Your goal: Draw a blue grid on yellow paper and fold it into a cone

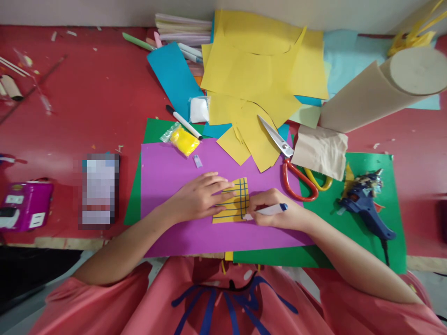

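while the red table runs beneath the work, a green sheet lies on it and a purple sheet lies over that, with a heap of yellow paper beyond. scissors rest near the right hand, and a blue glue gun lies farther right; a wide swing of that forearm could knock either. the left hand is spread palm down, gripping nothing, its fingers across the left part of a small yellow card on the purple sheet. if that hold eased, the card could turn under the marker and skew its dark lines; if the ink is wet, sliding fingers could smear it. the right hand is closed around the white marker, whose tip is near the card's lower right. so close to that edge, an overrun would likely mark the purple sheet.
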Demonstrator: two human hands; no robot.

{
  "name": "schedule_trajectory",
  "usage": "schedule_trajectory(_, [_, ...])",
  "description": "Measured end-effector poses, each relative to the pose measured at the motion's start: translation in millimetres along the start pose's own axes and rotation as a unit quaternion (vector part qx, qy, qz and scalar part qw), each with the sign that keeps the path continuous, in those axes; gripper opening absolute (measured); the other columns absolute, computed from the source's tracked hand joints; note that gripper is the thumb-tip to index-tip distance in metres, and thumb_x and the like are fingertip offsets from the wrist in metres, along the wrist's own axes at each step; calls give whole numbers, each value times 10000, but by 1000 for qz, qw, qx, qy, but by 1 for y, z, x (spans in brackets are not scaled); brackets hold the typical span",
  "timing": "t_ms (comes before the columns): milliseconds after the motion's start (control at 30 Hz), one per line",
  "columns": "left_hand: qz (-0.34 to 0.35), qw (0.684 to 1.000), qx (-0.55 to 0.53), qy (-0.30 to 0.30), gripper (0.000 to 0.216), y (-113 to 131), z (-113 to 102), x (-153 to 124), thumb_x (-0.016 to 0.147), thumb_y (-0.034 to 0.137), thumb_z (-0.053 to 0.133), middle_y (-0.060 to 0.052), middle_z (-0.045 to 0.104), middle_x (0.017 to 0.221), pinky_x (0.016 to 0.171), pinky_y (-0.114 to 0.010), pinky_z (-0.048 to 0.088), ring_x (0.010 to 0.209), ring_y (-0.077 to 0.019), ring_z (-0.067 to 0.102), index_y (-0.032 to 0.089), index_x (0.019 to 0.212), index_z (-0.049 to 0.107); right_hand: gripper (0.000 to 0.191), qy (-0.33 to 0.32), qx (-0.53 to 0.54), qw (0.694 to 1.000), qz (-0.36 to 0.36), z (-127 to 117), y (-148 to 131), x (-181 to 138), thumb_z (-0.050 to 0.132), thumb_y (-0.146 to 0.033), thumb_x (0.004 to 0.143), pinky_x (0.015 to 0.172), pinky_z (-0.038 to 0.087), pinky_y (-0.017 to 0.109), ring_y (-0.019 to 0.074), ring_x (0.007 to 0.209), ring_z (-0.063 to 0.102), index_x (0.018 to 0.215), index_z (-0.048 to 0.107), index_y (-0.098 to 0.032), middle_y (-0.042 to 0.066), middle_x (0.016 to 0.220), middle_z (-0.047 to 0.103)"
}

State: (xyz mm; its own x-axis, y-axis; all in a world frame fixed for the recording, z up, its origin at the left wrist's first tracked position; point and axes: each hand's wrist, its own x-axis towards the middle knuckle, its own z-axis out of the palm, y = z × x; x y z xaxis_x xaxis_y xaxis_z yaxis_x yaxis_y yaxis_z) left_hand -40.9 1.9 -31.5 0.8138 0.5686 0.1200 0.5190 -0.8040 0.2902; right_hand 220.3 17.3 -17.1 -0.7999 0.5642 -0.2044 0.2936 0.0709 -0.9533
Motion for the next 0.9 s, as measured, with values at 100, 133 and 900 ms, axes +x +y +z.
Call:
schedule_trajectory(100, [1,1000,1,3,341,0,1,0,920,332,573,-53,632,1270,1093,-431,419,1195,-211,541,245,1248,600,134,-7,7,1000,-13,-1,-2,1,582,-60,733,516,367,198,70,545,455,641,578,-157,-36,624,536])
schedule_trajectory(133, [3,1000,2,6,342,0,1,0,919,330,575,-56,632,1269,1092,-433,419,1195,-212,540,242,1249,600,129,-10,10,1000,-17,-1,-2,1,585,-59,731,520,371,197,70,546,463,647,583,-156,-35,626,541])
schedule_trajectory(900, [21,999,-14,24,269,0,-3,1,906,302,584,-60,668,1229,1066,-442,439,1159,-223,571,236,1150,677,225,276,40,960,26,-2,8,6,629,-345,879,636,500,265,144,729,651,978,677,-149,60,868,715])
